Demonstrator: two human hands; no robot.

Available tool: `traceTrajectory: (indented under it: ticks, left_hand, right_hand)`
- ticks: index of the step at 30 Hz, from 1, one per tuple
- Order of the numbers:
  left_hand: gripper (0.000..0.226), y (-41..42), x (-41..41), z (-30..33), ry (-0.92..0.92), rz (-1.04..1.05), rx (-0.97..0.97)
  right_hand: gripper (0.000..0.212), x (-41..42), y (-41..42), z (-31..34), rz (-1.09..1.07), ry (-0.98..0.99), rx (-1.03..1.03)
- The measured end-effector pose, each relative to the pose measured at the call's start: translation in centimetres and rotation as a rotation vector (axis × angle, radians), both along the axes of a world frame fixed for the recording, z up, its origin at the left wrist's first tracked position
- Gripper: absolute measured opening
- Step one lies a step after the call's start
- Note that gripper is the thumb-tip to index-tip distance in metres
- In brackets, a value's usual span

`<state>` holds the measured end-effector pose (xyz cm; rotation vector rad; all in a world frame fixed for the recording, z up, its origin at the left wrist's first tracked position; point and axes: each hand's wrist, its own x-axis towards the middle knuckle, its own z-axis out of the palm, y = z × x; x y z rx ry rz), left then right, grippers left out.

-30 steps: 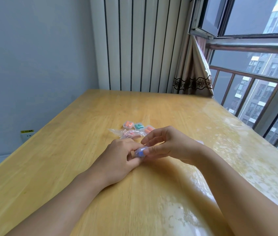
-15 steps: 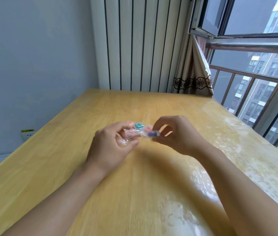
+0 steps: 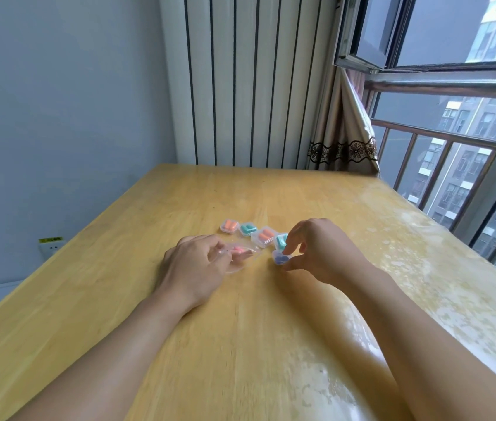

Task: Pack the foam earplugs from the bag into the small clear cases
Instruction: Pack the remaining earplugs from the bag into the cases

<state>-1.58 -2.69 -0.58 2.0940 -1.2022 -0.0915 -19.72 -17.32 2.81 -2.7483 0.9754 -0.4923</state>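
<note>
A row of small clear cases lies on the wooden table [image 3: 271,344]: one with orange earplugs [image 3: 229,226], one with teal earplugs [image 3: 247,229], a second orange one [image 3: 265,237] and a second teal one [image 3: 281,240]. My right hand [image 3: 316,250] pinches a clear case with blue earplugs [image 3: 280,257] at the near end of the row, low on the table. My left hand [image 3: 195,265] holds the clear plastic bag [image 3: 237,256], with pink earplugs [image 3: 239,250] showing inside it.
A window with a metal railing [image 3: 453,141] runs along the table's right side. A tied curtain [image 3: 344,141] hangs at the far right corner. A wall socket [image 3: 50,246] sits left of the table. Striped panelling stands behind the far edge.
My right hand carried the blue-plug case forward from near my body to the end of the row of cases. My left hand let go of that case and took hold of the bag.
</note>
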Motion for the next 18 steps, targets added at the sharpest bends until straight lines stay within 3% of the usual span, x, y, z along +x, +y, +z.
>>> traceTrajectory:
  ticks: [2, 5, 7, 12, 18]
  left_hand:
    - [0.034, -0.1, 0.0, -0.1, -0.028, 0.019, -0.022]
    - [0.039, -0.2, 0.0, -0.3, -0.058, 0.024, -0.013]
    - [0.041, -0.1, -0.2, -0.2, -0.078, 0.027, -0.009]
    - [0.03, -0.1, -0.7, -0.2, -0.063, 0.004, 0.045]
    - [0.023, -0.4, -1.1, -0.8, 0.006, -0.07, 0.026]
  right_hand:
    - [0.027, -0.1, 0.9, 0.8, 0.035, 0.005, -0.023]
    - [0.01, 0.5, 3.3, 2.5, 0.245, -0.199, -0.008]
    - [0.013, 1.3, 5.2, 2.9, 0.34, -0.198, 0.032]
    - [0.032, 3.2, 6.5, -0.4, 0.04, 0.052, -0.116]
    - [0.026, 3.7, 6.4, -1.2, -0.098, 0.125, -0.049]
